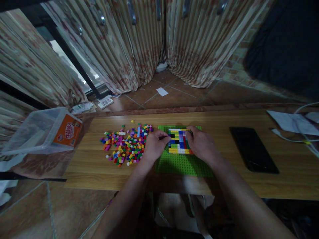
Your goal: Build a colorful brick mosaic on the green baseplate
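Note:
A green studded baseplate (184,166) lies on the wooden bench, bearing a flat block of coloured toy bricks (180,142) in yellow, white, blue, black and red. At the block's left edge, the thumb and forefinger of my left hand (156,144) are pinched together; whatever they hold is too small to make out. My right hand (201,142) rests over the block's right side with its fingers curled against the edge, covering part of the bricks. Left of the baseplate is a spread of loose small bricks (134,146) in many colours, close beside my left hand.
A black tablet or phone (253,149) lies on the bench (221,122) to the right, near a white cable (286,136) and papers (294,121). A clear plastic bin (42,129) with an orange label stands at the left. Curtains (139,49) hang beyond the bench.

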`<state>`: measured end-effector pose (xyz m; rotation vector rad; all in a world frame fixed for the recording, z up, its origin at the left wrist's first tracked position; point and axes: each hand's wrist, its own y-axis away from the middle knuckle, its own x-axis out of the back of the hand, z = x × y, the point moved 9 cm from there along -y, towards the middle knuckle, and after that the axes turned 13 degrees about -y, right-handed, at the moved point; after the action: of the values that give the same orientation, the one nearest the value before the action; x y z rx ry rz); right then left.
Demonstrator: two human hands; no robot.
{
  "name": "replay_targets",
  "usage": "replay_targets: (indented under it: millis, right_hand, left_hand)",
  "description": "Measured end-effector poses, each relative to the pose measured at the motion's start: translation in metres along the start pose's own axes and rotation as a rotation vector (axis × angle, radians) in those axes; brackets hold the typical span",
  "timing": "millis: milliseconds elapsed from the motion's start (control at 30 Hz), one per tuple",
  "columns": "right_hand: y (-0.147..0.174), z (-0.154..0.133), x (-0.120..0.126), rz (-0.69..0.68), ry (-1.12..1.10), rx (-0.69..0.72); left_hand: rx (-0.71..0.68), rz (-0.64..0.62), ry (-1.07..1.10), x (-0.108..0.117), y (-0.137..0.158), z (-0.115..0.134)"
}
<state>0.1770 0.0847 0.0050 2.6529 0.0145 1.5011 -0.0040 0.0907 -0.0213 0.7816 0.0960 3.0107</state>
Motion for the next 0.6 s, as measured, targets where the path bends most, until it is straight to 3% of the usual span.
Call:
replay_targets:
  millis: [233, 433, 600]
  right_hand:
    - [-0.0005, -0.0016, -0.0021, -0.002, 0.036, 0.019]
    - [0.0010, -0.0009, -0.0030, 0.008, 0.039, 0.020]
    - [0.0025, -0.0016, -0.0030, 0.005, 0.043, 0.040]
  left_hand:
    - [0.075, -0.040, 0.011, -0.0030, -0.0041, -0.0015]
    - [0.053, -0.067, 0.033, -0.0033, -0.0053, -0.0027]
    - [0.068, -0.154, 0.080, 0.0043, -0.0029, -0.0065]
